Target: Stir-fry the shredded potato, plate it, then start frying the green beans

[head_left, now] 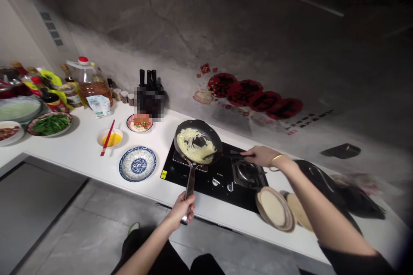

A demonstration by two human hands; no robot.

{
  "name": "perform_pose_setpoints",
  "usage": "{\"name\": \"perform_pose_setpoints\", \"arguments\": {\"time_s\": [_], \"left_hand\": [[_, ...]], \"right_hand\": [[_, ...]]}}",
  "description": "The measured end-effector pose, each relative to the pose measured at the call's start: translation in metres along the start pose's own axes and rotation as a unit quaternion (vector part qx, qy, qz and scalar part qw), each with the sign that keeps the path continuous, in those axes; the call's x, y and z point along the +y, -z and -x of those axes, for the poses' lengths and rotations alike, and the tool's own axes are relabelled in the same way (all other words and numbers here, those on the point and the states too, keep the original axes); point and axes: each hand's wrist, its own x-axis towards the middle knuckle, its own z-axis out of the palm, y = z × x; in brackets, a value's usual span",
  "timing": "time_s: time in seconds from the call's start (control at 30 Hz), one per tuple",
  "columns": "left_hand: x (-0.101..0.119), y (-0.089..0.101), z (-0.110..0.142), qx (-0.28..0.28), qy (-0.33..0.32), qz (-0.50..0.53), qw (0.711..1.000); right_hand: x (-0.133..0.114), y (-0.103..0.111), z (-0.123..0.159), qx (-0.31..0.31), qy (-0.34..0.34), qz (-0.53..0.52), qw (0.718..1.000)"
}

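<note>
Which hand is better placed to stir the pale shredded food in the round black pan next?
Probably the right hand: it holds a long black utensil reaching into the food. The left hand grips the metal handle of the pan.

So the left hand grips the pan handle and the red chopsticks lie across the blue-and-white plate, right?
Not quite: the head view shows the red chopsticks lying across the bowl of yellow liquid, not the blue-and-white plate. The left hand does grip the pan handle.
</note>
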Motion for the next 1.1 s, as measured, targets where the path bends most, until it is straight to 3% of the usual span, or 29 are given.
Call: {"name": "perform_pose_setpoints", "arguments": {"time_s": [0.07, 0.23, 0.4, 0.5, 0.6, 0.73, 0.83, 0.93, 1.1], "left_hand": [[-0.001, 0.000, -0.001, -0.001, -0.002, 0.005, 1.000], [-0.005, 0.001, -0.004, 0.001, 0.002, 0.011, 1.000], [-0.001, 0.000, -0.001, 0.002, 0.006, 0.006, 1.000], [0.000, -0.001, 0.000, 0.007, 0.008, 0.000, 1.000], [-0.001, 0.000, -0.001, 0.005, 0.007, -0.008, 1.000], [-0.003, 0.001, -0.002, 0.003, 0.008, -0.008, 1.000], [-0.004, 0.002, -0.003, -0.003, 0.005, -0.008, 1.000], [-0.004, 0.002, -0.003, -0.002, 0.001, -0.008, 1.000], [-0.004, 0.001, -0.003, 0.005, 0.000, -0.009, 1.000]], "right_hand": [[-0.021, -0.011, -0.005, -0.037, -0.010, 0.005, 0.999], [-0.075, -0.038, -0.029, 0.006, -0.046, -0.078, 0.996], [-0.097, -0.045, -0.023, 0.001, 0.052, -0.015, 0.999], [-0.084, -0.038, -0.002, -0.026, 0.063, 0.080, 0.994], [-0.056, -0.026, 0.016, -0.047, 0.026, 0.119, 0.991], [-0.015, 0.000, 0.029, -0.094, -0.028, 0.063, 0.993], [-0.008, 0.014, 0.035, -0.177, 0.019, -0.020, 0.984], [-0.036, 0.008, 0.033, -0.160, 0.062, -0.033, 0.985], [-0.100, -0.030, 0.000, -0.038, 0.007, 0.089, 0.995]]}}
